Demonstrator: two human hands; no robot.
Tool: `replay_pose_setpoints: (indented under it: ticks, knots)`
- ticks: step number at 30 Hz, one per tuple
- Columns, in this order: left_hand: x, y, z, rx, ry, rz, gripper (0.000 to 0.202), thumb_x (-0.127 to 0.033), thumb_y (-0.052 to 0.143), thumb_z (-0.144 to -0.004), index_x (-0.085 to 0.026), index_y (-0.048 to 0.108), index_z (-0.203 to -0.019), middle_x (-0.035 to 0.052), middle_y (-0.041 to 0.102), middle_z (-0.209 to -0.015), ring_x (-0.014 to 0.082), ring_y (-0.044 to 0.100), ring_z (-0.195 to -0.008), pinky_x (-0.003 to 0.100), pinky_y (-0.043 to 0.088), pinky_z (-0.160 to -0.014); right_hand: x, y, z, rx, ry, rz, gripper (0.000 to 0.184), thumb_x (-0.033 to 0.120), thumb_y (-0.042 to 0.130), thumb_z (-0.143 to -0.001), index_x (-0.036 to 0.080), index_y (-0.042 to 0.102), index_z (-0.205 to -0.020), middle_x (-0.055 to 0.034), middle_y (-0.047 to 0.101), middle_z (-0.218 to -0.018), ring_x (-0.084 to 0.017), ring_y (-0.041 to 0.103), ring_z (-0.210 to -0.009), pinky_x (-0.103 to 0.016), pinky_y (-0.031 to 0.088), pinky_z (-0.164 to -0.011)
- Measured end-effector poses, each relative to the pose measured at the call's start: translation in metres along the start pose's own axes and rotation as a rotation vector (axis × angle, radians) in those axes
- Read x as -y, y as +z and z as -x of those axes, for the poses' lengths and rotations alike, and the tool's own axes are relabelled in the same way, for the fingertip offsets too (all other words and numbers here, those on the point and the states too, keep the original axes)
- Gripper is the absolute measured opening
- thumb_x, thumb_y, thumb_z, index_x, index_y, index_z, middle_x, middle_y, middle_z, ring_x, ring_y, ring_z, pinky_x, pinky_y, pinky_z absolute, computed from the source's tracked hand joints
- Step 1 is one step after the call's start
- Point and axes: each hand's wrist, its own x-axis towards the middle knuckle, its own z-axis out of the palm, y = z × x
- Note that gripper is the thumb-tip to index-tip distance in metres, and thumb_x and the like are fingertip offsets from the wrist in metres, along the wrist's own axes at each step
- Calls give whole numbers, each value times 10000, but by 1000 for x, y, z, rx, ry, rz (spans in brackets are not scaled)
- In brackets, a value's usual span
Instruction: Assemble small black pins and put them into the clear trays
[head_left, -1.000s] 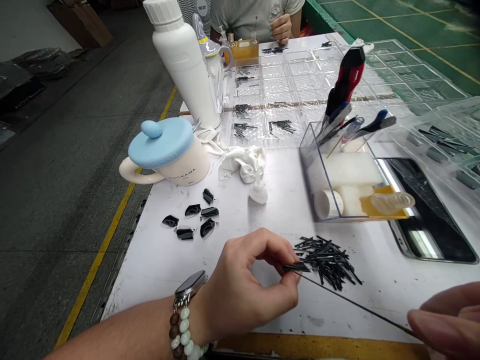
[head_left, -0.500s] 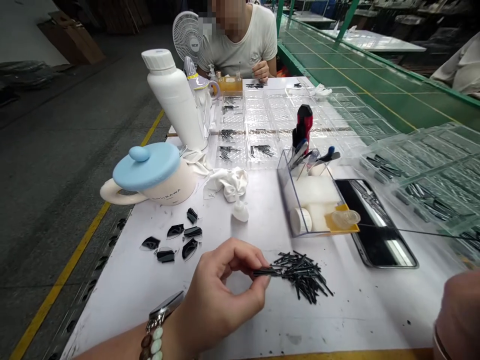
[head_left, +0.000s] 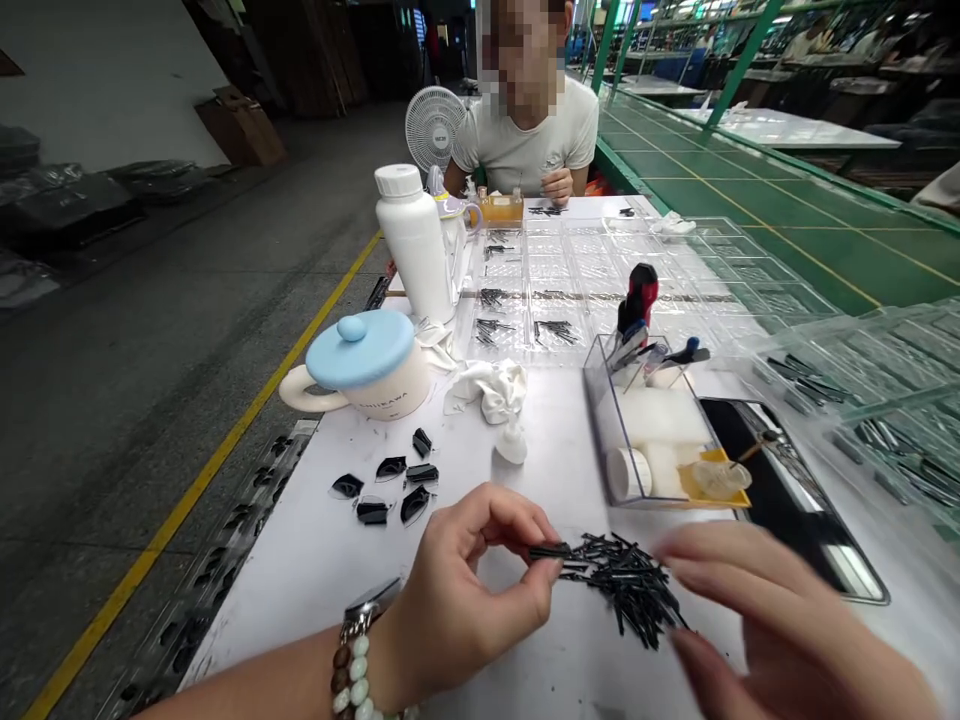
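Here, the left hand [head_left: 465, 590] pinches a few thin black rods [head_left: 547, 551] between thumb and fingertips at the edge of a loose pile [head_left: 622, 580], apparently placed on the white surface [head_left: 315, 540] within reach of both hands, while the blurred right hand [head_left: 780, 620] spreads open just beside it.

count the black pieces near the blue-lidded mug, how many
6, on the white table: one black piece topmost, three in a middle row, two lowest; none looks hidden

cream mug [head_left: 382, 392] | CHIIKAWA | printed on side (dark capitals)
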Motion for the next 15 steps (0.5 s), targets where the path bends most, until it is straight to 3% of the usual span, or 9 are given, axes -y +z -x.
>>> replay_pose_setpoints:
  ticks: [3, 5, 11, 15]
  knots:
    - [0, 0, 2, 23, 90, -45, 255, 15, 625, -672, -196, 551, -792, -20, 665, -798, 87, 658, -736, 155, 558, -700, 10, 27, -10, 104, 46, -73, 233, 148, 563, -851, 153, 583, -1083, -76, 678, -924, -135, 676, -854, -152, 566, -758]
    - [0, -1, 3, 44, 137, -88, 258, 21, 624, -665, -193, 544, -785, -18, 665, -800, 91, 660, -735, 168, 557, -709, 11, 34, -11, 124, 84, -136, 200, 131, 558, -847, 171, 595, -1040, -35, 692, -893, -100, 683, -815, -107, 548, -752]
    - [-3, -1, 4, 95, 250, -166, 278, 49, 627, -635, -169, 547, -787, 24, 683, -790, 122, 680, -711, 194, 568, -670, 13, 33, -10, 108, 176, -224, 217, 74, 571, -795, 220, 611, -950, 55, 660, -717, -68, 687, -710, -67, 529, -717]
    - [-3, 0, 3, 116, 263, -180, 283, 51, 629, -629, -163, 555, -798, 41, 692, -792, 136, 690, -717, 199, 577, -667, 15, 34, -13, 91, 167, -231, 213, 57, 559, -771, 209, 612, -911, 48, 664, -705, -66, 676, -663, -69, 530, -679]
